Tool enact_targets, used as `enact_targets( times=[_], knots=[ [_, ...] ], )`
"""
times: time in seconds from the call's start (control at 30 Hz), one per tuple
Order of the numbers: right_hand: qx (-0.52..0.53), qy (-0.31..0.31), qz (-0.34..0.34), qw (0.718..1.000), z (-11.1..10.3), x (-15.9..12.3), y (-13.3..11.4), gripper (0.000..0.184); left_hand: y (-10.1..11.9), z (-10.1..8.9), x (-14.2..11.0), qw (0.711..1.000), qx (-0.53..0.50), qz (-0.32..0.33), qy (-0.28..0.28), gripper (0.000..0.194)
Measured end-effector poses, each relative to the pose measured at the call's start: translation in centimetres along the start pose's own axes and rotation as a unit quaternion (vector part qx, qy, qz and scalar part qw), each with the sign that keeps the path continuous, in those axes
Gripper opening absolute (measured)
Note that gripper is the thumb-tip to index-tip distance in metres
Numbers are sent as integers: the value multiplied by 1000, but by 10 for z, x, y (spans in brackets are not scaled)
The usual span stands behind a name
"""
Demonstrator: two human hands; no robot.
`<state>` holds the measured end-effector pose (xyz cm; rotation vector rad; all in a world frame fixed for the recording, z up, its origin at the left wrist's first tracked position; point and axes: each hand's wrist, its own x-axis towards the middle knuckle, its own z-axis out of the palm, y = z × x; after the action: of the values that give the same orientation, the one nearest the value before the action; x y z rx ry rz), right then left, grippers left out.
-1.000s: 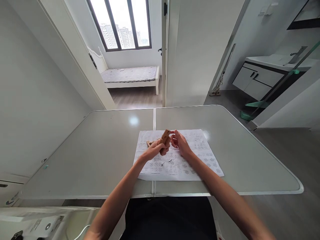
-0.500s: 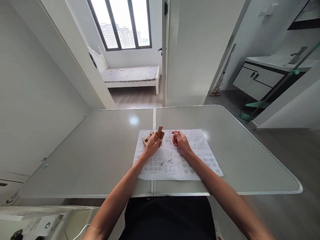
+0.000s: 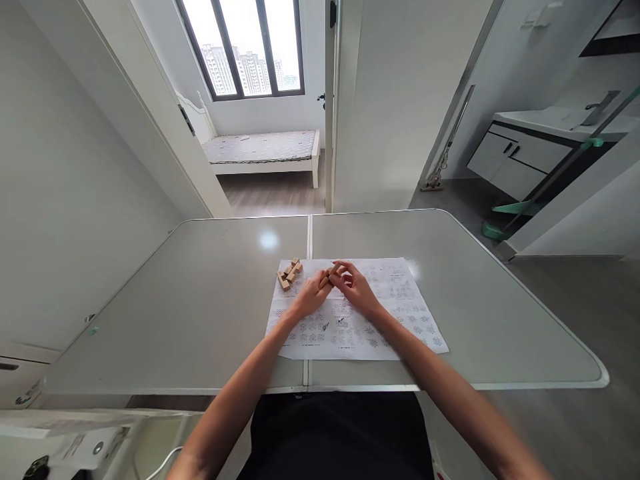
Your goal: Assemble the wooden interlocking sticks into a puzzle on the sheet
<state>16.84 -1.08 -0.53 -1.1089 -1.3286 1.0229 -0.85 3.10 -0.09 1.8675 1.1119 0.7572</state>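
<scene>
Both hands meet over a printed paper sheet (image 3: 400, 293) covered in small line diagrams. My left hand (image 3: 311, 295) is closed around notched wooden puzzle pieces (image 3: 327, 277), mostly hidden by the fingers. Bent inward from the other side, my right hand (image 3: 357, 288) grips the same wood between thumb and fingers. How many pieces are between the hands, I cannot tell. Several more wooden puzzle blocks (image 3: 289, 274) lie in a loose heap on the sheet's far left corner, just beyond my left hand.
The sheet lies on a grey table (image 3: 200, 307) with a pale seam down the middle and a raised metal rim. A white wall and doorway stand left. Beyond the table are a bed (image 3: 265, 148), a door (image 3: 385, 107) and a washbasin cabinet (image 3: 520, 157).
My left hand has moved right and nearer, away from the heap, bringing wooden pieces with it. My right hand has shifted left and now touches those pieces.
</scene>
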Motion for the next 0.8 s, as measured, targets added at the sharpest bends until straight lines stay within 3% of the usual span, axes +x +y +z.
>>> enact_targets(
  times=[0.13,0.3,0.47,0.63,0.8],
  knots=[
    [-7,-3,-11,1000,-1,-1,-6,45,5,7,-5,998,12,46,-37,14],
    [112,19,58,992,-8,3,-2,44,5,9,-4,999,26,30,-36,9],
    [213,94,91,968,-14,9,3,46,0,14,-3,998,49,37,-7,36],
    [203,104,106,968,-14,10,3,44,6,18,-10,991,129,24,0,46],
    [205,98,104,968,-13,11,8,42,14,21,-16,975,218,42,-19,42]
  ],
)
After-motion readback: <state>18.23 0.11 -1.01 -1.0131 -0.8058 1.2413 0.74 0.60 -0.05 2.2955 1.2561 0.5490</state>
